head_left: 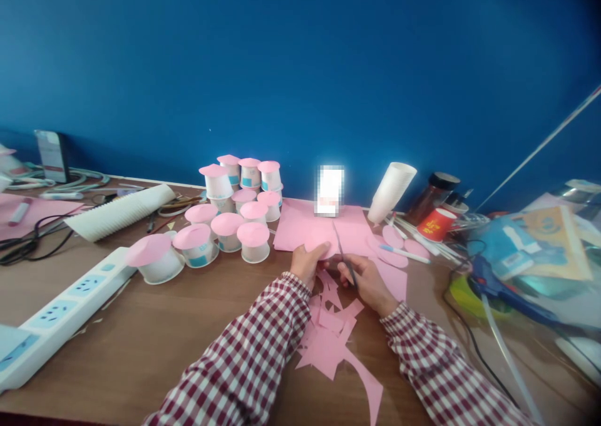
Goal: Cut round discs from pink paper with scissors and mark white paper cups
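Observation:
Between thumb and fingers, my left hand (307,263) pinches a rounded piece of pink paper (323,241). My right hand (369,279) is closed on dark-handled scissors (348,264), whose blades point up and away beside the paper's right edge. Pink paper scraps (326,344) lie in a loose pile on the table below both hands. Flat pink sheets (291,228) are spread behind the hands. Several pink ovals (416,248) lie to the right, with a pen (404,253) across them.
Upside-down paper cups (253,250) topped with pink discs stand at centre left. A power strip (66,313) and cup stack (124,213) lie left. A leaning cup stack (392,191), red cup (436,224), jar (432,197) and blue glue gun (511,294) are right.

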The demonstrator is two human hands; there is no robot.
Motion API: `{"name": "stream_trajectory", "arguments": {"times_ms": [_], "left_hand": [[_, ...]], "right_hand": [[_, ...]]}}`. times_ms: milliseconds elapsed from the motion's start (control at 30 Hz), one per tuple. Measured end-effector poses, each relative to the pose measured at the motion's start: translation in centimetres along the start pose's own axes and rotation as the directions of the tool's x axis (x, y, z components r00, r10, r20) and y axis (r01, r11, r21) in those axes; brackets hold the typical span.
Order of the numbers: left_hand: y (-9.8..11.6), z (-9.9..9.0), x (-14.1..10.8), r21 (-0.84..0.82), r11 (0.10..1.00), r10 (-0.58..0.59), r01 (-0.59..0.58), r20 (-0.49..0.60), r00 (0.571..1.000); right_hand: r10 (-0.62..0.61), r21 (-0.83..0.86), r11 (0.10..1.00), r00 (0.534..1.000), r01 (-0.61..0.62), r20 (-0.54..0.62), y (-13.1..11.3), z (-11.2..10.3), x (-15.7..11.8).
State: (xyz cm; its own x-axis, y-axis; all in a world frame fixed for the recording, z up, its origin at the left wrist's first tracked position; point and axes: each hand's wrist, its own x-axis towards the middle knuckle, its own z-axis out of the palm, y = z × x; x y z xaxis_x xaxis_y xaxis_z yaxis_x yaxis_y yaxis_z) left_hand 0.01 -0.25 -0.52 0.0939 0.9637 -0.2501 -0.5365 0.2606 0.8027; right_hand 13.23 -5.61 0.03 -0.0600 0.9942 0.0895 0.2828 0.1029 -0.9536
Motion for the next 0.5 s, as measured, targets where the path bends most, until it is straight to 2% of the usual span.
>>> {"name": "stream_trajectory", "arguments": {"times_ms": [500], "left_hand": [[0.00, -0.03, 0.01, 0.002, 1.000, -0.021, 0.021, 0.006, 1.000]], "right_hand": [[0.001, 0.009, 1.000, 1.000, -0.001, -0.005, 0.07, 0.04, 0.03]]}}
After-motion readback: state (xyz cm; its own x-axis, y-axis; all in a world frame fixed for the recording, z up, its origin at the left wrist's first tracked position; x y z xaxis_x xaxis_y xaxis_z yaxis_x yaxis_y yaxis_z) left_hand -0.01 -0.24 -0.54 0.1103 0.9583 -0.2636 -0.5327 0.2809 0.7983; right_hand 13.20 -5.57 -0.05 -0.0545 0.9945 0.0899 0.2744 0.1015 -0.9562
